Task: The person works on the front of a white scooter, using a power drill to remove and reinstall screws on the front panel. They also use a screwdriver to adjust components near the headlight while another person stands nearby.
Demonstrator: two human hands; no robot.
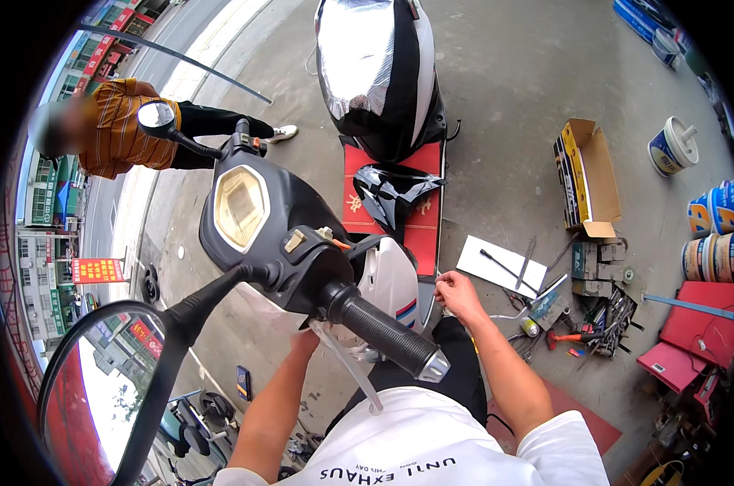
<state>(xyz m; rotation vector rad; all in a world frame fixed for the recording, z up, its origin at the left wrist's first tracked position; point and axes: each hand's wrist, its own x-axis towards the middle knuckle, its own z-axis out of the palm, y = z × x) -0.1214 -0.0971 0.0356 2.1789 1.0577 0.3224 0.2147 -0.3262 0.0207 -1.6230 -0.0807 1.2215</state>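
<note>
The right hand (458,293) pinches at the scooter's white front panel (391,283), immediately to its left. The left hand (305,340), mostly hidden beneath the handlebar grip (383,330), is apparently touching the panel; its closure cannot be determined.

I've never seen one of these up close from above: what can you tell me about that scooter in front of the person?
The scooter is black on top with white side panels. An amber hexagonal display sits in its dash, round mirrors stand on stalks, and a ribbed black handlebar sleeve ends in a silver cap. It stands on concrete. The right hand touches its side panel; the left hand reaches beneath the handlebar, mostly hidden.
</note>
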